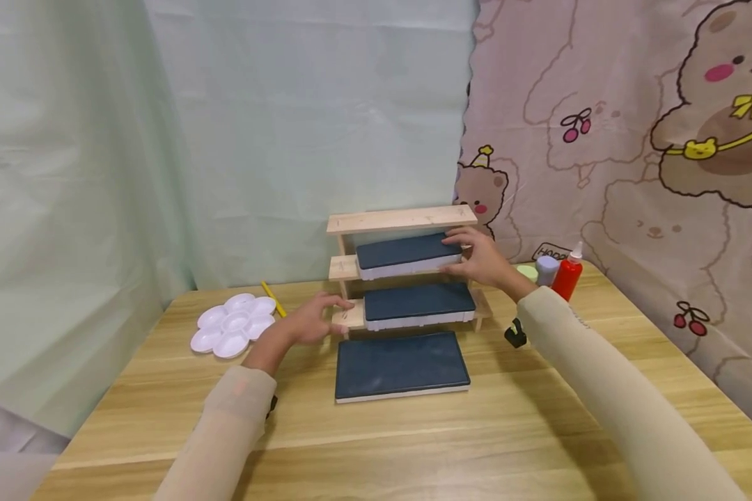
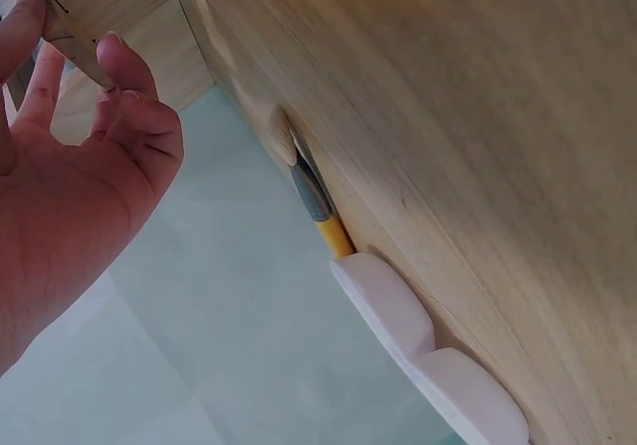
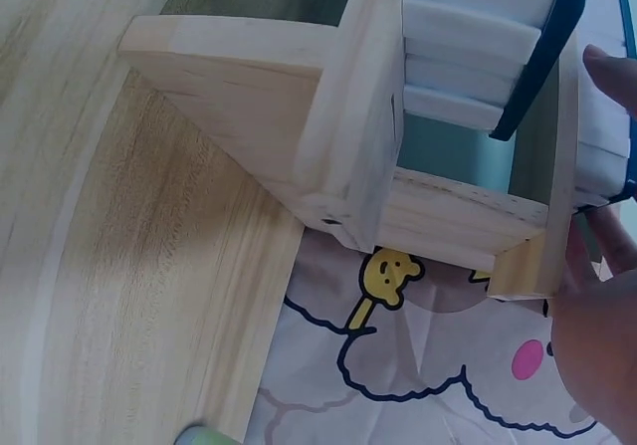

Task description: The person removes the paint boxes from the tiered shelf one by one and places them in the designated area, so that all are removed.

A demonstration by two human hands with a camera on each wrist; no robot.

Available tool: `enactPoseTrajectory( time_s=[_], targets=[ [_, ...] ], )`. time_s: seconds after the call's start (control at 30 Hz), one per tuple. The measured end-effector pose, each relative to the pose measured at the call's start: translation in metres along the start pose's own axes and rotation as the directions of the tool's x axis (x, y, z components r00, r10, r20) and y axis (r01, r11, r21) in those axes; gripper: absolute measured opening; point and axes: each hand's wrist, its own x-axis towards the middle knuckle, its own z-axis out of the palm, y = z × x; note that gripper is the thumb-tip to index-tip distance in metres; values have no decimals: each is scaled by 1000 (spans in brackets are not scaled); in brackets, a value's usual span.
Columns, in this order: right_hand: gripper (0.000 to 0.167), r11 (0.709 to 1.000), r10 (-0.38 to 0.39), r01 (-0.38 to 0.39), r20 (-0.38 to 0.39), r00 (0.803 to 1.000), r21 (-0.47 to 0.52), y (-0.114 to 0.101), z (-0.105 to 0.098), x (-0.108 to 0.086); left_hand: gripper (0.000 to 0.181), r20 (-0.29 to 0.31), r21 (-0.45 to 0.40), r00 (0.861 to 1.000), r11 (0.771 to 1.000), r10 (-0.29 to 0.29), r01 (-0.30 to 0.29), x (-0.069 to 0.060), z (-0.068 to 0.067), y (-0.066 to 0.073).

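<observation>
A stepped wooden shelf rack (image 1: 401, 219) stands at the back of the table. My left hand (image 1: 312, 320) pinches the left end of its lowest board (image 1: 349, 315); in the left wrist view the thumb and fingertips meet at the wood's edge. At the right end of the upper box (image 1: 407, 253), white with a dark blue top, my right hand (image 1: 480, 259) holds it with fingers on top and thumb below. This box sits slightly tilted on the middle board. A similar box (image 1: 418, 303) rests on the lowest board, and a third (image 1: 402, 367) lies on the table in front.
Left of the rack are a white flower-shaped palette (image 1: 235, 324) and a yellow-handled brush (image 2: 333, 234). To the right stand a red squeeze bottle (image 1: 567, 278) and small pale-lidded jars (image 1: 546, 270). Curtains hang behind the wooden table (image 1: 451, 445).
</observation>
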Motion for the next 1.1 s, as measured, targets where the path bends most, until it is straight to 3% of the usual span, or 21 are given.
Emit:
enactPoseTrajectory(
  time_s=[0.37,0.77,1.1],
  targets=[
    [51,992,113,-112,-13,994,62,-5,4,2,47,-3,-11,1000,1000,8,-8,-2,-4,2],
    [56,995,72,-75,45,996,61,-5,-2,4,48,-2,-34,1000,999,6,-6,-3,-3,0],
    [57,992,88,-91,37,995,92,-11,-9,-3,48,0,-13,1000,1000,-4,4,1,1,-3]
  ],
)
